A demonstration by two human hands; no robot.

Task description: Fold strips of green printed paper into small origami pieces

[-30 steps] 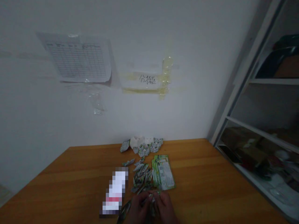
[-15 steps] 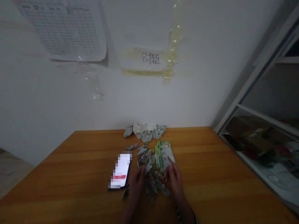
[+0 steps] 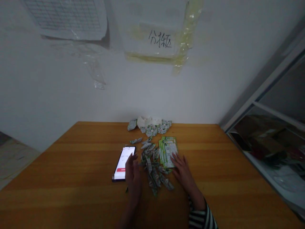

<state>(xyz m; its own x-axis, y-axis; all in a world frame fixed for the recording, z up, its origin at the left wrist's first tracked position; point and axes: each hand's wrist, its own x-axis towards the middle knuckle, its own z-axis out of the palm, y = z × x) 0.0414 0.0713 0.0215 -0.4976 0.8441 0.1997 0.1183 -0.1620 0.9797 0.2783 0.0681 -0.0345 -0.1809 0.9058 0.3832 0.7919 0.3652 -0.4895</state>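
Apart they've come! Both hands have pulled back off the foils since the last look, and the head view has tipped down a touch. From that head view, the left hand [image 3: 132,176] stands on its edge, fingers up and loose, gripping nothing, right between a lit smartphone [image 3: 123,163] and a long heap of crumpled green-and-silver blister foils [image 3: 151,168]. Over to the right, the right hand [image 3: 183,173] lies open and released, its fingertips [image 3: 175,157] touching the lower edge of a green printed blister card [image 3: 168,152], with a striped sleeve [image 3: 201,216] at the wrist. The foils run down the middle of a wooden table [image 3: 71,190], and a second foil heap [image 3: 152,129] sits at the far edge with a crumpled white wrapper [image 3: 144,121]. Above, a handwritten label [image 3: 160,39] hangs under yellowed tape beside a ruled paper sheet [image 3: 64,16], and a metal shelf unit [image 3: 267,95] stands at right.
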